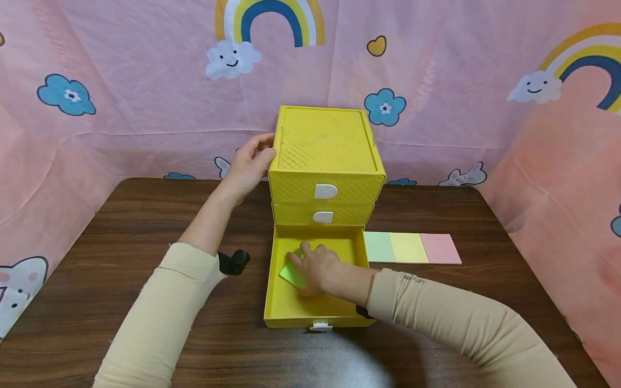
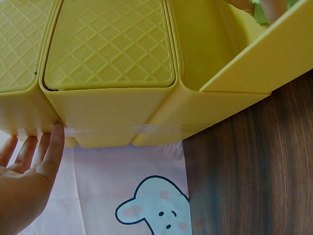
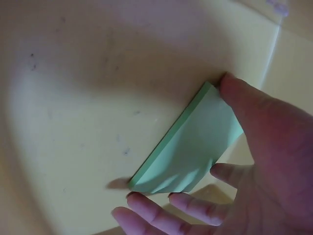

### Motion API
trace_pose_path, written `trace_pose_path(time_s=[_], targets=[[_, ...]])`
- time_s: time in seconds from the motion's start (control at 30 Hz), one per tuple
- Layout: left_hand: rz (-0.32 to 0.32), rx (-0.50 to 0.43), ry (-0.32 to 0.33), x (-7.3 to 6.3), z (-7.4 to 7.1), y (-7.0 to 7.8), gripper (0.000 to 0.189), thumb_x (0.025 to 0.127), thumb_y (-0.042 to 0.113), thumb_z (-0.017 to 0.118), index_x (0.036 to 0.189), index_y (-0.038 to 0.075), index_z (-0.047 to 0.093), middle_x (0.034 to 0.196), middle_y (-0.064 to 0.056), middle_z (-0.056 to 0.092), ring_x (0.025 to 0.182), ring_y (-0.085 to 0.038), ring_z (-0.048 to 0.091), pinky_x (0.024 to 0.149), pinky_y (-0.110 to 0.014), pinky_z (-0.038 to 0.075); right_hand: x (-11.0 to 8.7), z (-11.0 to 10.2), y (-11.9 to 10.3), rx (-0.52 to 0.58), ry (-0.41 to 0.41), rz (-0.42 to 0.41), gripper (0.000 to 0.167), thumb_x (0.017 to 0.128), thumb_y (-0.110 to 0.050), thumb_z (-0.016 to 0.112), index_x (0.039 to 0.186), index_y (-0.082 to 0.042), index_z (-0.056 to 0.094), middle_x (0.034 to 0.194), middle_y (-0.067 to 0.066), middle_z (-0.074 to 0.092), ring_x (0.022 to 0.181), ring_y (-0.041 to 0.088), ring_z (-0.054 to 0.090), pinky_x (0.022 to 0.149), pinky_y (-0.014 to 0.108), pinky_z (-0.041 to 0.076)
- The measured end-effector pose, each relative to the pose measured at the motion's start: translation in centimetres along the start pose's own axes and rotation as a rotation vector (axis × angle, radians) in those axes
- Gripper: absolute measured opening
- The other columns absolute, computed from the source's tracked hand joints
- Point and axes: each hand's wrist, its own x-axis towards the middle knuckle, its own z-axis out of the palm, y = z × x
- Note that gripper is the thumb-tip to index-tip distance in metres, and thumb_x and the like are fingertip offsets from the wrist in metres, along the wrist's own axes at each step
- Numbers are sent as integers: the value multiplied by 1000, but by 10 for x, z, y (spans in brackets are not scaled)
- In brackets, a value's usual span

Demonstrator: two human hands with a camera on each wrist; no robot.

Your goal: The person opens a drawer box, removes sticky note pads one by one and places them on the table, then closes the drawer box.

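A yellow drawer cabinet (image 1: 327, 140) with three stacked levels stands on the table, its bottom drawer (image 1: 335, 315) pulled out. My left hand (image 1: 248, 166) rests against the upper left side of the cabinet; in the left wrist view its fingers lie extended along the wall. Inside the bottom drawer, my right hand (image 1: 321, 269) holds a green sticky note pad (image 3: 183, 147). The thumb is at one corner of the pad and the fingertips are at the opposite edge. The two upper drawers, with white pull tabs, are closed.
To the right of the cabinet, mint (image 1: 379, 247), yellow (image 1: 409, 248) and pink (image 1: 440, 248) sticky note pads lie in a row on the dark wooden table (image 1: 145, 242). A pink patterned cloth (image 1: 170, 108) hangs behind and at the sides.
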Motion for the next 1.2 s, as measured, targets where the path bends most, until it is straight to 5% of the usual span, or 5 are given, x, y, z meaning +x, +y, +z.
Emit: trace_pose_path(time_s=[0.6, 0.93, 1.2], targets=[[-4, -6, -7, 1, 0, 2, 48, 94, 23, 44, 140, 12, 38, 138, -7, 43, 111, -19, 52, 84, -30, 51, 3, -1, 2, -45, 15, -23, 78, 79, -58, 59, 142, -25, 28, 132, 12, 40, 109, 28, 48, 70, 30, 53], [-11, 5, 2, 0, 1, 3, 48, 94, 24, 45, 140, 14, 38, 137, -5, 44, 111, -19, 53, 87, -34, 50, 2, -6, 4, -56, 54, -44, 75, 78, -58, 60, 138, -24, 30, 120, 10, 43, 102, 26, 50, 62, 25, 52], [-11, 5, 4, -1, 0, 1, 47, 94, 24, 45, 139, 14, 38, 137, -5, 44, 111, -18, 52, 86, -34, 51, 0, -13, 8, 6, 74, -90, 79, 77, -55, 63, 142, -30, 27, 128, 10, 40, 107, 27, 47, 64, 26, 53]])
